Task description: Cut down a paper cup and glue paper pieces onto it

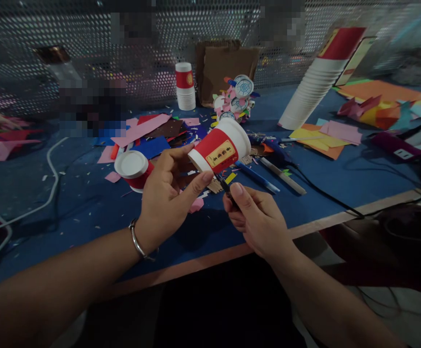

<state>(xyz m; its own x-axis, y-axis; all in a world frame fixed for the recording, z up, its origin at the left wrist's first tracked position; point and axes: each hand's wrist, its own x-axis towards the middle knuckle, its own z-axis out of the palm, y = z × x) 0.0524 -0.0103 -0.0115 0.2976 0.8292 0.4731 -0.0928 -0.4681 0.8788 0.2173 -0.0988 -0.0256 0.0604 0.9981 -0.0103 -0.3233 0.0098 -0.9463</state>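
My left hand grips a red and white paper cup near its base. The cup lies tilted, its wide rim turned to the upper right and its gold label facing me. Closed around a slim black tool is my right hand; the fist hides most of it, so its kind is unclear. The tool's narrow tip is at the cup's lower edge; whether it touches cannot be told. Just left of my left hand stands another red and white cup with a white top.
Paper scraps litter the blue table. Behind them are a short cup stack, a decorated paper piece and a cardboard panel. A tall leaning cup stack, glue gun and its cord are right.
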